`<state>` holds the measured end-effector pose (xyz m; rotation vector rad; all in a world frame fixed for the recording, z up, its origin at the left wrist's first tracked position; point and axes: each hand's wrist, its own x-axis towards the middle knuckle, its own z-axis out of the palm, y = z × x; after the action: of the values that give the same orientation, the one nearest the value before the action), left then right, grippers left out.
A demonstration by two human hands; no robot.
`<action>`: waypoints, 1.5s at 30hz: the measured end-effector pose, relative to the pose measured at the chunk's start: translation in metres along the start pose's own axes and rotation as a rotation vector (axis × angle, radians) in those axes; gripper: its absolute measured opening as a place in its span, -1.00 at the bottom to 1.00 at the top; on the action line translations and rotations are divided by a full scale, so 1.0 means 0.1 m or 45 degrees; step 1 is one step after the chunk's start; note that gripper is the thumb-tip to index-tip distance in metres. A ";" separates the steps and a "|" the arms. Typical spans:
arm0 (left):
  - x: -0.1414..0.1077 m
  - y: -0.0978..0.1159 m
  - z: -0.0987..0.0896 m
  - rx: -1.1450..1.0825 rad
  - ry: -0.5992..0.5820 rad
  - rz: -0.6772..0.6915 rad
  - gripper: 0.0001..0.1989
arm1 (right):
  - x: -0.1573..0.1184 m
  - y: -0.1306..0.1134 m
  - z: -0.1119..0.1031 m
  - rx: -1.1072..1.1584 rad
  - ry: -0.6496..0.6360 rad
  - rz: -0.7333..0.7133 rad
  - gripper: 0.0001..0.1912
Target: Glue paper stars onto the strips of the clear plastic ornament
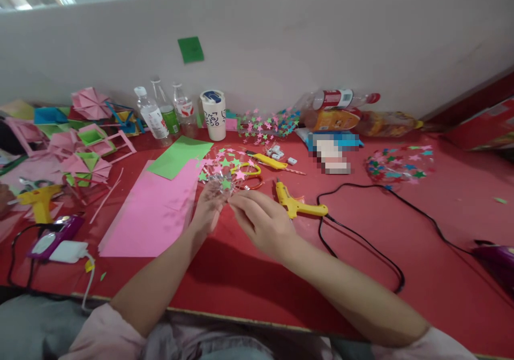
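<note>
My left hand grips a clear plastic piece with pink and green star stickers, which looks like part of a cut bottle. My right hand is closed in a pinch at the near edge of that piece; whatever lies between its fingertips is too small to make out. Just right of the right hand lies a yellow hot glue gun on its side. Behind the hands are yellow-handled scissors and a yellow utility knife, partly overlapped by the starred plastic.
Pink paper sheets and a green sheet lie left. Bottles and a white cup stand along the wall. A black cord loops across the right. Another starred plastic piece and folded paper shapes are around; another person's hand shows at far left.
</note>
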<state>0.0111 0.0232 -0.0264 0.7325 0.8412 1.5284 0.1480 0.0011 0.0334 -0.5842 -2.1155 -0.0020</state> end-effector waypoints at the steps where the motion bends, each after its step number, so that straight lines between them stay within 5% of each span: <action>1: 0.00 0.00 0.00 -0.014 -0.007 0.017 -0.74 | 0.01 0.00 -0.01 -0.047 0.000 -0.018 -0.82; 8: -0.01 0.04 -0.02 -0.056 -0.120 0.077 -0.75 | 0.08 -0.02 -0.15 0.016 0.020 -0.022 -0.79; 13: 0.03 0.02 -0.09 -0.057 0.004 0.055 -0.75 | 0.12 -0.01 -0.26 -0.011 0.084 0.014 -0.82; 21: 0.03 0.02 -0.06 0.025 0.024 0.137 -0.71 | -0.01 0.04 -0.03 -0.145 -0.116 0.177 -0.81; 26: 0.01 0.00 -0.05 -0.053 0.010 0.121 -0.70 | -0.01 0.04 -0.02 0.047 -0.178 0.263 -0.82; 45: 0.00 0.00 -0.04 -0.080 -0.020 0.105 -0.62 | 0.06 0.01 -0.12 0.120 -0.136 0.362 -0.86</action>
<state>0.0077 0.0224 -0.0287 0.7403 0.7555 1.6134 0.1549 0.0013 0.0449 -0.8386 -2.1039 0.2929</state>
